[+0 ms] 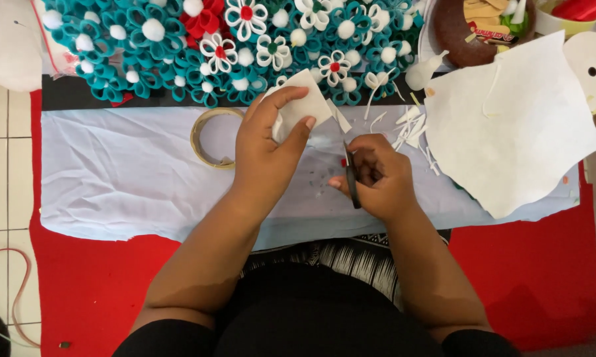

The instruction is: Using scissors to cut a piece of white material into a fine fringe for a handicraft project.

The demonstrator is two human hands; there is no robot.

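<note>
White felt piece pinched between thumb and fingers of left hand, held above pale cloth; its long axis runs from the hand up-right toward the flowers. Right hand closed around dark scissors, blades shut, long axis near vertical, tip pointing away from the body. Hands just apart. Cloth lies on red mat, tiled floor at left. Tape ring beside left hand. Beyond: teal and white felt flowers, large white sheet to the right

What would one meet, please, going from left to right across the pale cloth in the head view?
Tape roll → left hand pinching a white piece → right hand holding scissors → white strips → large white sheet.
</note>
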